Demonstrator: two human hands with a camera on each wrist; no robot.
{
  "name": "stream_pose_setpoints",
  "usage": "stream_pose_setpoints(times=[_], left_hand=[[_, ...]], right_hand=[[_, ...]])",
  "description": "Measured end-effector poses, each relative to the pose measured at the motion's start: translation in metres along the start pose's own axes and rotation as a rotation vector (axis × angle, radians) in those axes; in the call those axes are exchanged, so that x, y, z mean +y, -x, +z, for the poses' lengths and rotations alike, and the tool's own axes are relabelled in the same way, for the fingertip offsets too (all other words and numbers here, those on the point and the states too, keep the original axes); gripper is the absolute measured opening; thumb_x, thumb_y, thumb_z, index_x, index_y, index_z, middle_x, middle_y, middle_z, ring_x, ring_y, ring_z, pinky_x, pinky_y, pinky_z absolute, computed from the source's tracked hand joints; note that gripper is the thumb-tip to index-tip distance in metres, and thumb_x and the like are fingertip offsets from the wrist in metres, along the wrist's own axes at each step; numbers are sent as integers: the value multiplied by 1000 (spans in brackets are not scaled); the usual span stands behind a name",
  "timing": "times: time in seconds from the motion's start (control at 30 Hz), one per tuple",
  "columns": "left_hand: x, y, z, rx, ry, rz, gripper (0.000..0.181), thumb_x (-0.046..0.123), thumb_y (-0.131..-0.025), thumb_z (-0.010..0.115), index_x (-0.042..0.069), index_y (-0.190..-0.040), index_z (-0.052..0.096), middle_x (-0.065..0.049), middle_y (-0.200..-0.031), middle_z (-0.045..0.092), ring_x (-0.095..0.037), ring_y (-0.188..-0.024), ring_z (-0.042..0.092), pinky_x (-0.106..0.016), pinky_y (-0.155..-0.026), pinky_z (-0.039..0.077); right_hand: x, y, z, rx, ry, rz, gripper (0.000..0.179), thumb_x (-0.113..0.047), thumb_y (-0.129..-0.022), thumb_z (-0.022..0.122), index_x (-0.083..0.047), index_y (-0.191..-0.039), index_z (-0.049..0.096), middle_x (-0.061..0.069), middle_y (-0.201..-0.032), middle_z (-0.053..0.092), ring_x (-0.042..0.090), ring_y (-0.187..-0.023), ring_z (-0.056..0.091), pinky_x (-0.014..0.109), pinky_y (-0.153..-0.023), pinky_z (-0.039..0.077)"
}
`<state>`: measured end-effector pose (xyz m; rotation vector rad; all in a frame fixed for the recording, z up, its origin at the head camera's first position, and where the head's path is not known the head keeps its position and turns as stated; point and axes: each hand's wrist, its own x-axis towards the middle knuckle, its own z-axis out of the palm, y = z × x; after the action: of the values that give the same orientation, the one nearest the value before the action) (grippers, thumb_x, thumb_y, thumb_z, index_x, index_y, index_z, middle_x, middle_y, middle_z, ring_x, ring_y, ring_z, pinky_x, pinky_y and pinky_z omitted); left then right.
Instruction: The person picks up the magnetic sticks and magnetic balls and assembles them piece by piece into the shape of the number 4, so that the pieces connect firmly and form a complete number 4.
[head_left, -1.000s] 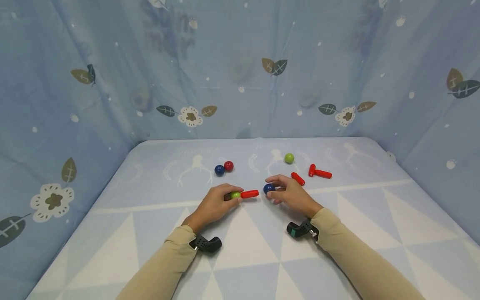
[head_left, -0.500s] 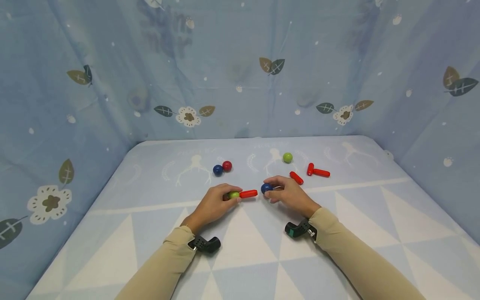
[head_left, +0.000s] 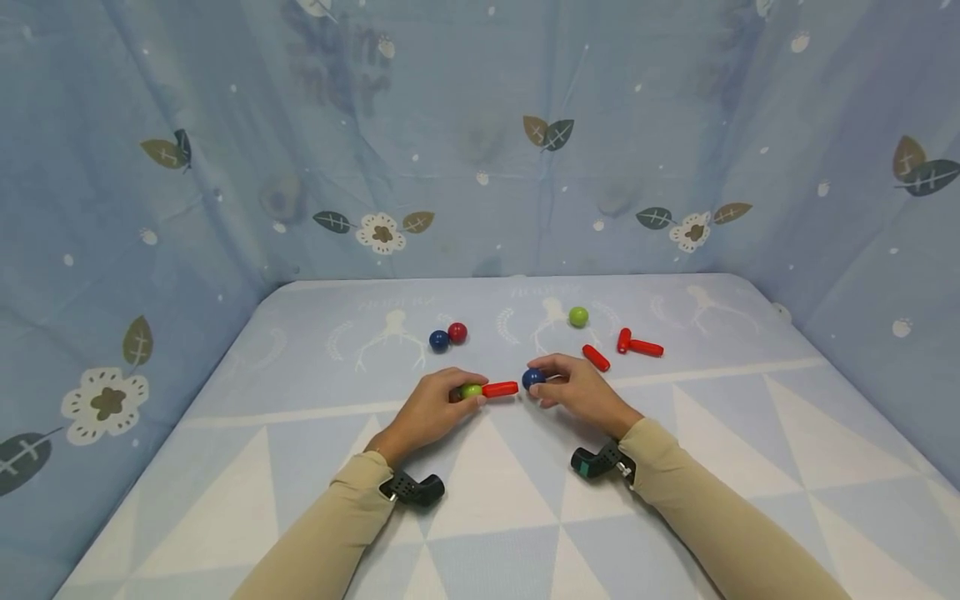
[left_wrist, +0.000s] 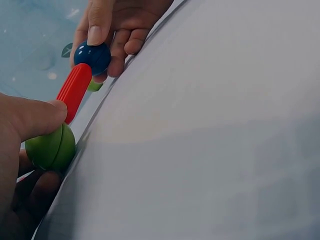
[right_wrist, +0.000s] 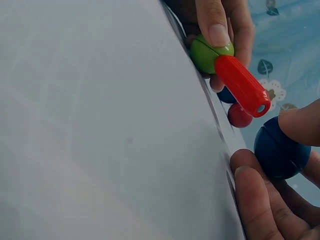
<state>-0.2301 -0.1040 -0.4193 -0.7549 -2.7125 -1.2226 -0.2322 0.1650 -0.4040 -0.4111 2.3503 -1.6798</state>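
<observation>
Near the middle of the table, my left hand (head_left: 427,412) grips a green ball (head_left: 470,390) between thumb and fingers. A ridged red rod (right_wrist: 242,86) sticks out of that ball toward the right, with a small hole in its free end. My right hand (head_left: 588,398) pinches a dark blue ball (right_wrist: 281,150), thumb on one side and fingers on the other. In the right wrist view a narrow gap shows between the rod's end and this ball. From the left wrist, rod and blue ball overlap.
Farther back on the patterned table (head_left: 495,500) sit another blue ball (head_left: 438,341) and a red ball (head_left: 457,332), side by side. A second green ball (head_left: 578,317) lies back right. Loose red rods (head_left: 596,358) lie beyond my right hand. A blue curtain (head_left: 480,142) hangs behind.
My right hand has shifted slightly left with the blue ball, narrowing the gap to the red rod's end. The left hand stays about where it was with the green ball.
</observation>
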Motion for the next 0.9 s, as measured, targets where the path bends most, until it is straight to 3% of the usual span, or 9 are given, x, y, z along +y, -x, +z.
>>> stream_pose_setpoints(times=[0.9], left_hand=[[1,-1,0,-3,-24,1,29,19,-93,74,14,-121,73,5,-101,65,-14,-85,54,-31,-72,45]], right_hand=[[-1,-1,2,-16,10,8,50,-16,-92,74,-2,-137,57,13,-119,65,24,-93,67,36,-82,55]])
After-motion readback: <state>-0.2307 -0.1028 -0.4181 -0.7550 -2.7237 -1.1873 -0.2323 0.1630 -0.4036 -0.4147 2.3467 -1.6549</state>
